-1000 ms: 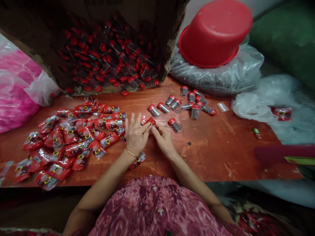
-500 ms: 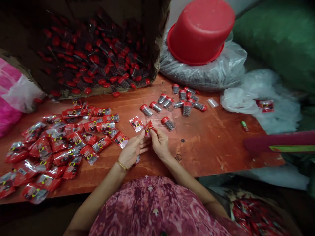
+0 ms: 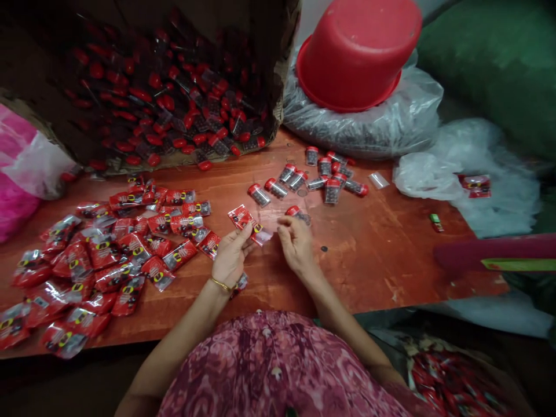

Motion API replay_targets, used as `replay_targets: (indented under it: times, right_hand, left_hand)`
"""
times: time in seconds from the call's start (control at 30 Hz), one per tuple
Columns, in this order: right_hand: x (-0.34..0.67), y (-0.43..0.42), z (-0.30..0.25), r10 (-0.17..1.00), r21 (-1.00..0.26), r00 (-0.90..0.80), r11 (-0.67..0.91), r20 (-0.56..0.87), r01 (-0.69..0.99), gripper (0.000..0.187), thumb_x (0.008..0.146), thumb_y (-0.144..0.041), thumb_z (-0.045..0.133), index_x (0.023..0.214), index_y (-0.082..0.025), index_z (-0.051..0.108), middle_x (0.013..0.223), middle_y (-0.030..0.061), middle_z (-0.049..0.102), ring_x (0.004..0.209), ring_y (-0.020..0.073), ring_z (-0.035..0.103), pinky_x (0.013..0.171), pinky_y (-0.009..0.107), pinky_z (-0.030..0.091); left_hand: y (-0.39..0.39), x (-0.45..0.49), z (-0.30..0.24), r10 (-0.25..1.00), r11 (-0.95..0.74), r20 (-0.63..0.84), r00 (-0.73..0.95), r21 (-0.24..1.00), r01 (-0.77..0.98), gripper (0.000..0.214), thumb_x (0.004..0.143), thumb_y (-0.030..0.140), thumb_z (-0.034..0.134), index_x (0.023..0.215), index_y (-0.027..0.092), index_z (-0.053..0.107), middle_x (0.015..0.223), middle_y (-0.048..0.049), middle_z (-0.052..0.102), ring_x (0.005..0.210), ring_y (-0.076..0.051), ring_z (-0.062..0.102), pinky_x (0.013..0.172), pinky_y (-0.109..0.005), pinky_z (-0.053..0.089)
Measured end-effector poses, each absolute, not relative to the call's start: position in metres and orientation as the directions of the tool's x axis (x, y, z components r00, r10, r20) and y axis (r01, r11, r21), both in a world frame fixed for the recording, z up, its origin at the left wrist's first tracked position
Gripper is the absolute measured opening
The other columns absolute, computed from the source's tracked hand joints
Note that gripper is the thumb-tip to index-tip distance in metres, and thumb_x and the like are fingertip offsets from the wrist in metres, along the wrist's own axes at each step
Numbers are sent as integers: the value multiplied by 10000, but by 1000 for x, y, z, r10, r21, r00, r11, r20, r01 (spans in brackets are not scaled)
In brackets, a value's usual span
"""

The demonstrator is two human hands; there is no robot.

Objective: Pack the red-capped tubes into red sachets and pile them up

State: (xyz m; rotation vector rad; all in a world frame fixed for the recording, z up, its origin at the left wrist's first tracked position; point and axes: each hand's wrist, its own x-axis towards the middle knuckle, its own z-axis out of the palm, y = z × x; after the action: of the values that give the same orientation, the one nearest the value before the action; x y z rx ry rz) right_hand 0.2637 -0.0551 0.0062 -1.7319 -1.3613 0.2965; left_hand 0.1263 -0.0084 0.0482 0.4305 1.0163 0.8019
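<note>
My left hand (image 3: 229, 259) pinches a small red packet (image 3: 256, 230) by its edge, just above the wooden table (image 3: 382, 255). A second red packet (image 3: 238, 214) lies right beside it. My right hand (image 3: 296, 246) hovers a little to the right with its fingers curled, nearest a small red-capped vial (image 3: 297, 214). I cannot see anything in that hand. A pile of several filled red packets (image 3: 108, 249) spreads over the left of the table. Several loose red-capped vials (image 3: 321, 176) lie beyond my right hand.
A cardboard box (image 3: 174, 98) full of red-capped vials lies tipped open at the back left. An upturned red basin (image 3: 358, 52) rests on a clear plastic bag at the back right. A pink bag (image 3: 19, 168) sits far left, crumpled clear plastic far right.
My right hand has let go of the red packet and shifted right toward the vial. My left hand keeps the packet.
</note>
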Motion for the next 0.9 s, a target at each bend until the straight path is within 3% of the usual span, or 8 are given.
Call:
replay_targets:
  times: [0.1,0.2,0.33,0.4,0.47,0.6,0.77,0.9]
  right_hand:
    - [299,-60,-1,868,-445,400,-245,296,861,457,787,-449,540,1104,-120,549,1109,184,602,987,303,512,857,456,383]
    - [319,-67,-11,902,-363,369,-273,226,891,361,829,-331,471,1095,-110,575,1071,184,629,932,293,543,807,433,414]
    - [312,-83,-10,871,-666,422,-159,253,728,337,867,-328,376,1024,-145,611,918,124,676,767,216,602,700,347,471]
    - [301,-94,1,862,-849,484,-138,150,510,343,872,-367,373,974,-159,625,744,62,669,577,164,584,564,291,471]
    - [289,-103,15,885,-948,466,-157,-9,278,349,861,-410,401,935,-160,632,556,0,605,414,122,507,444,248,429]
    - [274,-108,37,935,-983,321,-178,-153,50,363,816,-459,468,871,-152,654,442,-33,532,339,95,455,360,207,374]
    - [270,-98,40,957,-974,205,-222,-207,51,384,804,-475,472,826,-145,667,435,-33,521,339,85,447,347,193,360]
    - [268,-94,35,953,-977,258,-188,-156,102,371,811,-460,464,824,-148,664,478,-32,521,369,80,447,368,193,369]
  left_hand:
    - [-4,121,46,736,674,-612,290,625,-393,312,498,330,824,672,141,647,641,-4,693,567,-91,615,585,-194,454]
    - [-3,120,46,719,693,-623,308,610,-383,336,491,357,824,675,143,642,628,-9,691,570,-103,623,588,-208,473]
    - [-4,123,49,737,675,-607,297,637,-372,384,452,410,827,664,148,642,612,-8,686,555,-106,618,576,-209,473]
    - [-5,124,51,750,661,-593,293,659,-359,391,447,426,823,651,147,641,606,-8,683,547,-103,612,568,-205,464]
    - [-6,124,53,760,650,-581,291,680,-339,387,452,433,819,640,144,642,602,-9,680,549,-102,609,564,-203,454]
    - [-9,124,52,780,625,-545,308,712,-321,391,458,451,811,639,141,653,612,-4,677,559,-94,596,577,-202,448]
    - [-12,123,52,797,592,-487,358,749,-299,380,473,446,807,633,132,664,612,2,665,573,-84,574,618,-207,453]
    - [-12,121,53,806,568,-450,384,769,-294,385,480,441,805,664,132,668,633,5,665,582,-83,564,616,-205,450]
